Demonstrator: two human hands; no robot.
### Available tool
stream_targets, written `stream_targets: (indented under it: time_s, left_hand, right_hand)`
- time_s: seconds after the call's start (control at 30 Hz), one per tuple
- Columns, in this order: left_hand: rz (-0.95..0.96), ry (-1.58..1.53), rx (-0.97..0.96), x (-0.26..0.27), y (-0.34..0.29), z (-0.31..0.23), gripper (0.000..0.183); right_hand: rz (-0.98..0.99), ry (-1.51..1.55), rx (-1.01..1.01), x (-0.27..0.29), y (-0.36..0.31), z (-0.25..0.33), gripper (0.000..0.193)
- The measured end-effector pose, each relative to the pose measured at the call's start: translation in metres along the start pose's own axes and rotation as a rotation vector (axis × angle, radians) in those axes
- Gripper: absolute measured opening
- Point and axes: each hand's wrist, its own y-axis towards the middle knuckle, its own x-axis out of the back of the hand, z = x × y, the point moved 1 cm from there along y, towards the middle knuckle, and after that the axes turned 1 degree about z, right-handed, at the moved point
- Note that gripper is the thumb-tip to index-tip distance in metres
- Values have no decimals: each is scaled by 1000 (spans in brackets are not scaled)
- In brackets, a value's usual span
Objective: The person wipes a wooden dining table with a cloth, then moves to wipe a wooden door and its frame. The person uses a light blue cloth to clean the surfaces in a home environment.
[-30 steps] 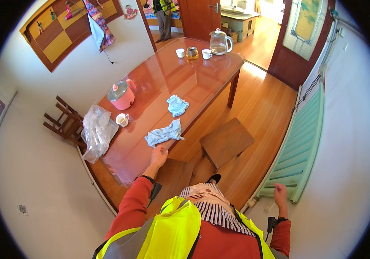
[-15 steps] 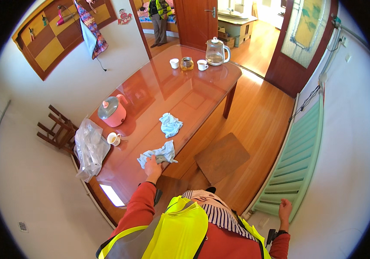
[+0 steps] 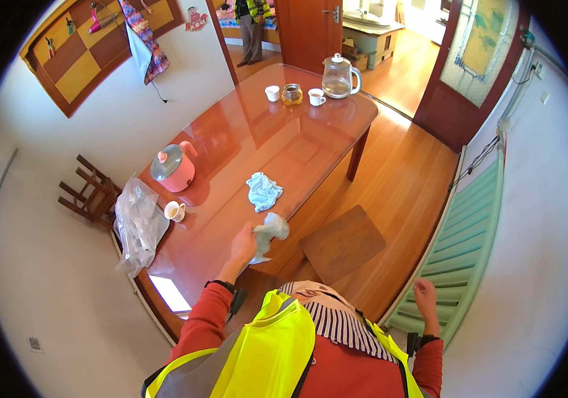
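Note:
My left hand (image 3: 243, 244) grips a pale blue cloth (image 3: 271, 229), lifted at the near edge of the glossy red-brown table (image 3: 231, 179). The cloth hangs bunched from my fingers and looks smeared by motion. A second light blue cloth (image 3: 264, 192) lies crumpled on the tabletop just beyond it. Off to the right, my right hand (image 3: 426, 300) is raised in front of the green radiator (image 3: 459, 245), touching nothing that I can see. Its fingers are curled in and it appears to hold nothing.
A pink electric pot (image 3: 176, 174), a cup (image 3: 174, 211) and a clear plastic bag (image 3: 139, 225) are at the table's left. Farther back stand a glass kettle (image 3: 338, 79), a small glass jug (image 3: 292, 95) and two white cups. A wooden stool (image 3: 343, 242) stands right of the table.
My left hand has raised the near cloth off the tabletop and moved it slightly right and away from me. My right hand has shifted a little left and up.

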Motion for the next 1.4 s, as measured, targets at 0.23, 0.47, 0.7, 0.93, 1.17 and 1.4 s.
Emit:
stream_targets:
  time_s: [0.23, 0.47, 0.7, 0.93, 1.17, 1.4]
  left_hand:
    - [439, -480, -556, -3, -4, -132, 17]
    - [1035, -467, -757, -42, -21, -207, 11]
    - [548, -147, -716, -78, 43, -149, 22]
    - [232, 357, -159, -65, 133, -30, 52]
    - [212, 494, -8, -69, 151, 0, 66]
    - [160, 566, -93, -80, 152, 7, 34]
  right_hand:
    - [365, 524, 83, -50, 68, 137, 56]
    - [708, 391, 131, -72, 66, 193, 55]
    - [267, 314, -96, -23, 46, 117, 28]
    - [-492, 77, -345, 99, -9, -13, 30]
    - [-562, -478, -730, 125, -66, -71, 48]
    - [-503, -593, -720, 110, -70, -83, 51]
